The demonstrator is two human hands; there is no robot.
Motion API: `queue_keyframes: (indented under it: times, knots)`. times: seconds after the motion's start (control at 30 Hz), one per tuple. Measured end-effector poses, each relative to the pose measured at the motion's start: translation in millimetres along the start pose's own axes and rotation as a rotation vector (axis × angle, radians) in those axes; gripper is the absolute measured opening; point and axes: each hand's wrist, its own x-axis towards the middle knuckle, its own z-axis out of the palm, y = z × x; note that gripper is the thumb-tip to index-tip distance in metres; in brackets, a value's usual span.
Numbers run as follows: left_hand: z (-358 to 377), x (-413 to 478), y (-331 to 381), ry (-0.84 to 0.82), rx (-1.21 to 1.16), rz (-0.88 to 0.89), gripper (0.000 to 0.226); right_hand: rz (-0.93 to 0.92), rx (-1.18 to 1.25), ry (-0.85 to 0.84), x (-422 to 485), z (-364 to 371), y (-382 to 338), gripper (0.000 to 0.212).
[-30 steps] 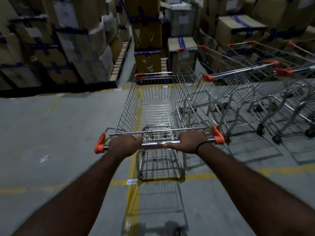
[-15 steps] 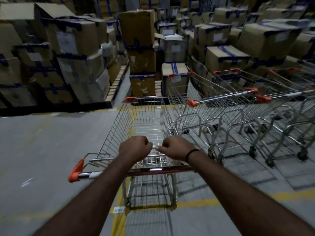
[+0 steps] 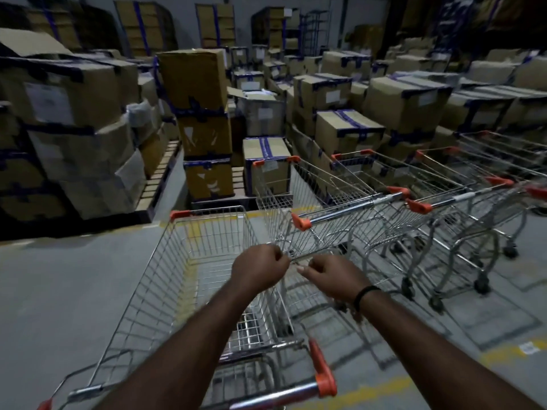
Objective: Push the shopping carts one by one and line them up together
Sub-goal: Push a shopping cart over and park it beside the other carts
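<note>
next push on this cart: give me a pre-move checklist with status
1. Grip: left hand and right hand are curled at the cart right rim, off the handle. Hold on the wire: cannot tell, blurred.
2. Basket empty: ok.
3. Level with nearest parked cart: sits further back, not ok.
4. Room ahead before box stack: cannot tell.
5. Side gap to parked cart: cannot tell.

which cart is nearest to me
The leftmost cart, right under your arms, with its orange-capped handle at the bottom of the view. The other carts stand side by side further off to its right.
</note>
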Motion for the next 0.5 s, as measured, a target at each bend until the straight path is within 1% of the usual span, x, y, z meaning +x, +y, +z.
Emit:
queue_keyframes:
  times: [0.13,0.27,0.4,0.43,0.5]
  knots:
    - [12.5,46.0,20.6,-0.033,-0.04,0.055,0.032,0.02,-0.011,0.028,36.5,-19.3,36.1,0.043]
    - [29.2,94.6,49.2,-0.056,-0.062,0.094,0.029,0.022,-0.172,-0.001,85.9,-53.0,74.9,0.04]
    - [52.2,151.2,82.4,-0.017,-0.044,0.081,0.028,-0.026,-0.268,-0.011,161.4,-81.7,130.7,0.033]
    - [61.4,165.9,88.0,-0.013,-0.052,0.061,0.027,-0.061,-0.31,-0.002,182.9,-86.6,144.4,0.035]
    - [82.4,192.2,101.5,-0.024,-0.059,0.011,0.026,-0.127,-0.387,0.014,222.6,-95.8,171.5,0.05]
